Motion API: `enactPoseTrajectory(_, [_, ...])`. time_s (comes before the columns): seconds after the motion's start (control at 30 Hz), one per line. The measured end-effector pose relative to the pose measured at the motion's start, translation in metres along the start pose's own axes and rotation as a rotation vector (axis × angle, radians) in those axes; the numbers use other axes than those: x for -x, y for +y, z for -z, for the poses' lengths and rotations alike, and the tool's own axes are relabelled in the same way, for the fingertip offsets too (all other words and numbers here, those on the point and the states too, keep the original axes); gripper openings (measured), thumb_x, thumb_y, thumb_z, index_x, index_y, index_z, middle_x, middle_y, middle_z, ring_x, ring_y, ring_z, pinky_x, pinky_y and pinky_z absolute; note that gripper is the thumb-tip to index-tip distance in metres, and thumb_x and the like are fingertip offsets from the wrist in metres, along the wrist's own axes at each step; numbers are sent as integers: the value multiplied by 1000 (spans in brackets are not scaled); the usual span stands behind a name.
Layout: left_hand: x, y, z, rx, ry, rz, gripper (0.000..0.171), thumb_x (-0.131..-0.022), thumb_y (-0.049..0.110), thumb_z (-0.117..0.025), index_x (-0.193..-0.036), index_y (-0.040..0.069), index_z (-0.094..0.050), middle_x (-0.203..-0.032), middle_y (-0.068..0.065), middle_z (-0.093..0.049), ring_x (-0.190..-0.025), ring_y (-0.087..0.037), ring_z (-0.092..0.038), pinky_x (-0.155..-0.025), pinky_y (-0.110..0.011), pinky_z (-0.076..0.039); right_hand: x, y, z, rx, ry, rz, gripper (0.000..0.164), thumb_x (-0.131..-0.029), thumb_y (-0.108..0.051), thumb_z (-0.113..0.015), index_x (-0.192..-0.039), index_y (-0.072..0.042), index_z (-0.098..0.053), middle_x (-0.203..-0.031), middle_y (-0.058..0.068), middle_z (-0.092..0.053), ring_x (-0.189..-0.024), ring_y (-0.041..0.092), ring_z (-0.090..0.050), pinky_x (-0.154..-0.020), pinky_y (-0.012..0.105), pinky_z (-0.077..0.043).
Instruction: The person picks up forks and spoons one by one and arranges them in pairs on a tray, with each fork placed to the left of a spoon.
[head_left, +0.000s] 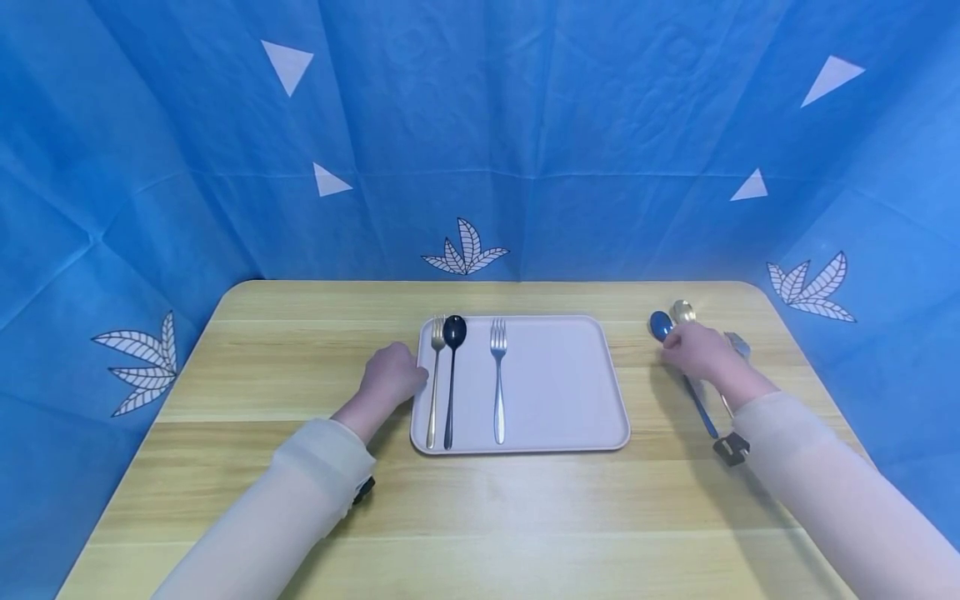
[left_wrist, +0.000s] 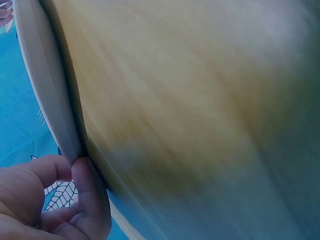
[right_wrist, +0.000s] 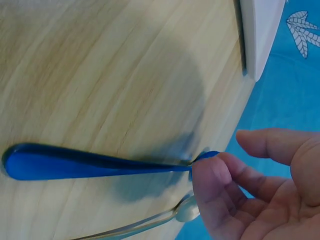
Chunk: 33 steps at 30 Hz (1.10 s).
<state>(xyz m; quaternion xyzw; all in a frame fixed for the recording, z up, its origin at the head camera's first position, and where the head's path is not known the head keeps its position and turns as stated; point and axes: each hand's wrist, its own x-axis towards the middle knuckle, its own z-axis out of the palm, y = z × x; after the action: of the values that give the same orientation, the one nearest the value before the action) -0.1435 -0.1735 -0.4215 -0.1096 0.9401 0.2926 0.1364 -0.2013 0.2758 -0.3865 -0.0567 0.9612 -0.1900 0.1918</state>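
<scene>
My left hand (head_left: 393, 375) pinches the left rim of a pale tray (head_left: 555, 383); in the left wrist view its thumb and a finger meet at the tray's edge (left_wrist: 42, 65). On the tray lie a gold fork (head_left: 432, 392), a black spoon (head_left: 453, 332) and a silver fork (head_left: 498, 367), handles toward me. At the right, my right hand (head_left: 693, 348) is over a blue spoon (head_left: 701, 408). In the right wrist view, bent fingers touch the spoon's neck near its bowl, while the thumb (right_wrist: 265, 142) stands apart from them.
Beside the blue spoon lie a gold spoon (head_left: 682, 311) and a silver fork (head_left: 737, 342), both partly hidden by the right hand and arm. The wooden table (head_left: 495, 517) ends at a blue cloth backdrop (head_left: 420, 108) behind and at the sides.
</scene>
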Motion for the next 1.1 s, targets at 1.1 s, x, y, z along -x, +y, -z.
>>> enactPoseTrajectory(1.1, [3,2,2,-2,4,1,26,-87,9,-57,-62,10,-49,-55,-1,-42,-49,-17,-43,-46,-27,-36,-11,18,-8,91,26,-62,35,-85,-8,-55,-55,-18,-40,-52,-6,-35,-50,14,-39,-59,35,-36])
